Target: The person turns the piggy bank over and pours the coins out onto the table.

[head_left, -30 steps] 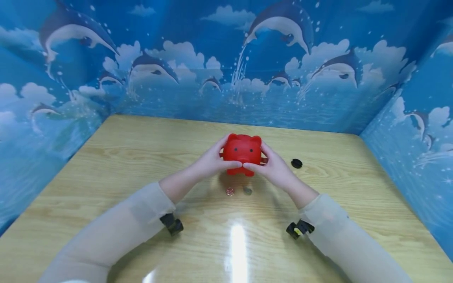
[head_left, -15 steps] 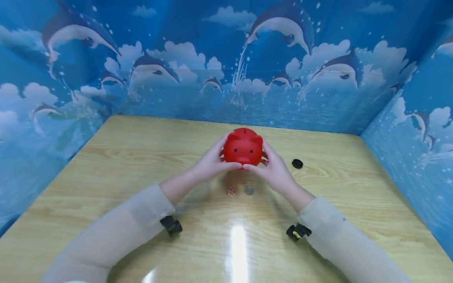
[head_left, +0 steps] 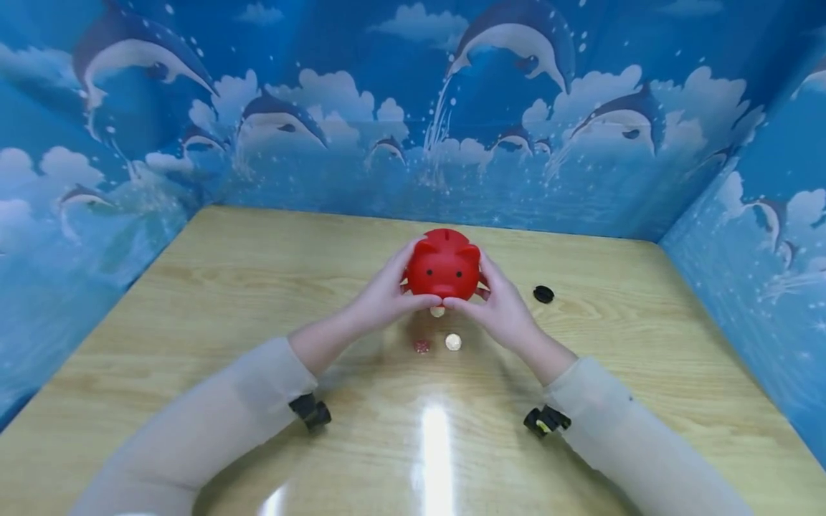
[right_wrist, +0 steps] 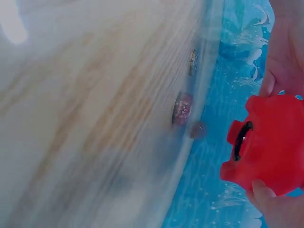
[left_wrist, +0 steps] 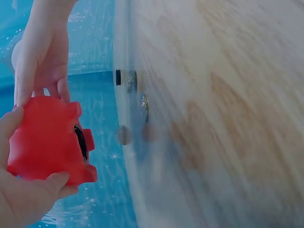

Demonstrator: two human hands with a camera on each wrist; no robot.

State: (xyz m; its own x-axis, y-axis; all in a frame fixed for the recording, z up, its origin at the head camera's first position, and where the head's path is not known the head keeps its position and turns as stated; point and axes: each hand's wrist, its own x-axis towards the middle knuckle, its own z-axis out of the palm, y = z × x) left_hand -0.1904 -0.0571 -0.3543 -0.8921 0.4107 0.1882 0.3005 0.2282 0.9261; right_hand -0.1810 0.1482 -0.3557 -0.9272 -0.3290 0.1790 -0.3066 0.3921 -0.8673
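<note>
A red piggy bank (head_left: 444, 269) with black eyes is held above the table between both hands. My left hand (head_left: 391, 288) grips its left side and my right hand (head_left: 499, 301) its right side, thumbs meeting at the snout. The coin slot shows on top. In the wrist views, a black-rimmed hole (right_wrist: 243, 141) is visible in its underside, between the feet. Below it a coin (head_left: 437, 312) shows just under the snout, blurred in the wrist views. Nearer on the table are a pinkish round piece (head_left: 422, 347) and a bright coin (head_left: 454, 342).
A black oval plug (head_left: 543, 294) lies on the wooden table (head_left: 258, 287) to the right of the hands. Blue dolphin-print curtains (head_left: 361, 158) stand behind the table and along both sides. Each sleeve cuff carries a small black camera (head_left: 311, 412).
The piggy bank has tipped, bringing its top slot into view and hiding its feet in the head view. A coin has appeared beneath the snout, and the right-hand coin looks brighter.
</note>
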